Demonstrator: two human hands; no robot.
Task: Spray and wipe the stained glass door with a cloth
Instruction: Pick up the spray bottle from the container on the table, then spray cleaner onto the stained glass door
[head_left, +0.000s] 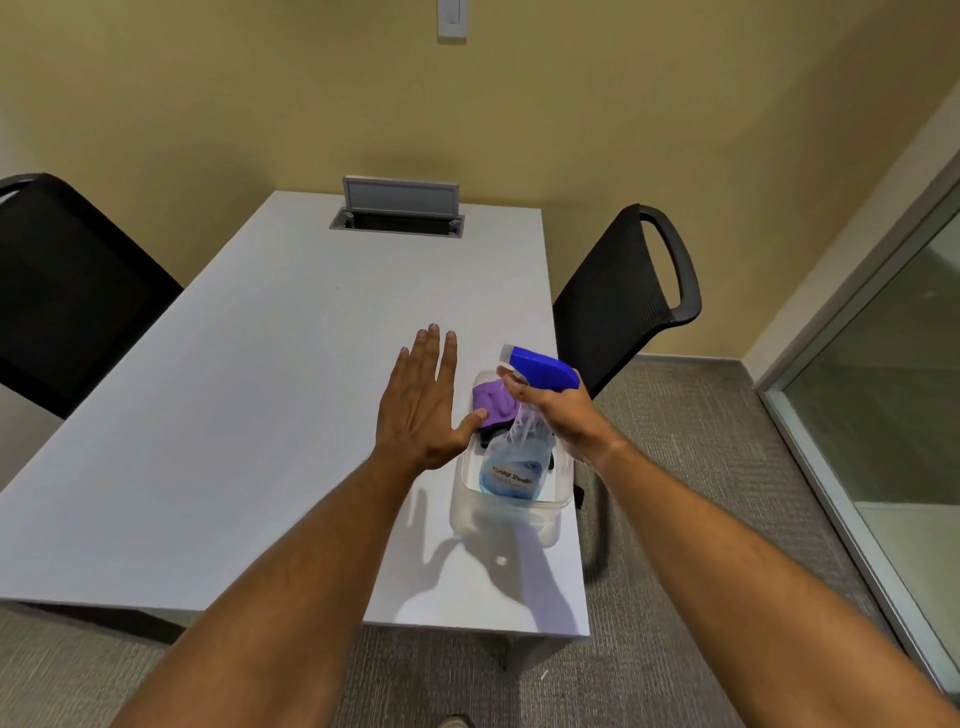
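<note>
One clear plastic spray bottle with a blue trigger head (511, 457) is held by the neck in the right hand (561, 410), whose fingers are curled round it just below the trigger; the bottle is tilted, its base hanging over one clear rectangular plastic tub (465, 499) that is set near the right edge of one white rectangular table (260, 415). One purple cloth (491, 402) is seen bunched in the tub's far end, at twelve o'clock from the bottle. The left hand (423, 405) is held flat with fingers straight and spread, palm down, at nine o'clock from the tub; its thumb is placed at the cloth's edge, though contact cannot be told. Two black mesh chairs are counted, one (67, 296) at nine o'clock of the table and one (631, 291) at three o'clock. One glass door in a pale frame (883, 395) is seen at the far right. One open grey cable hatch (397, 208) is set at the table's far end.
</note>
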